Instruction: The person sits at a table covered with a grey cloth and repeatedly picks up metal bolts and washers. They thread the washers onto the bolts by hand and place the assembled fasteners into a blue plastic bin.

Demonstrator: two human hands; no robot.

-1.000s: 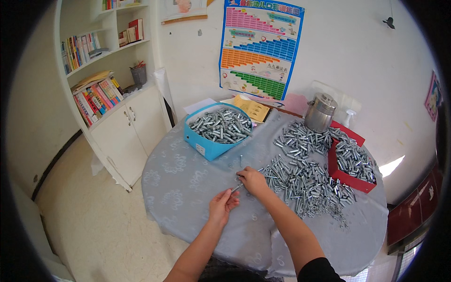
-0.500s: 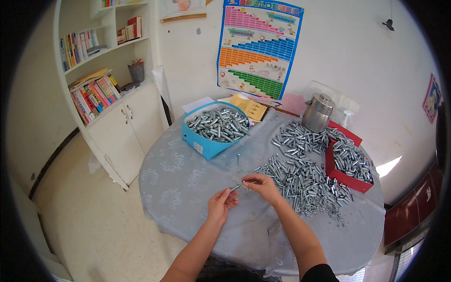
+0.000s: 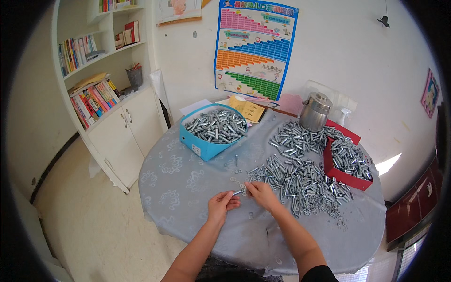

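Observation:
My left hand [image 3: 222, 207] pinches a silver bolt [image 3: 237, 192] between thumb and fingers, its free end pointing right. Just beyond that end is my right hand [image 3: 262, 193], its thumb and fingertips pressed together; whatever they hold is too small to make out. Small rings [image 3: 244, 187], washers or nuts, lie on the cloth around the fingertips. A single bolt [image 3: 237, 160] stands or lies a little farther off. To the right spreads a big heap of loose bolts [image 3: 300, 181], with small nuts [image 3: 324, 207] along its near edge.
A blue box [image 3: 206, 151] full of bolts is at the back left of the grey cloth-covered table [image 3: 169, 202]. On the right, a red box [image 3: 350, 178] also holds bolts. A steel canister [image 3: 315, 113] and a white pump bottle [image 3: 344, 116] are at the back.
My right hand has drawn back and down slightly from the bolt, leaving a gap between its fingertips and the bolt's end. My left hand keeps hold of the bolt. The view has shifted slightly.

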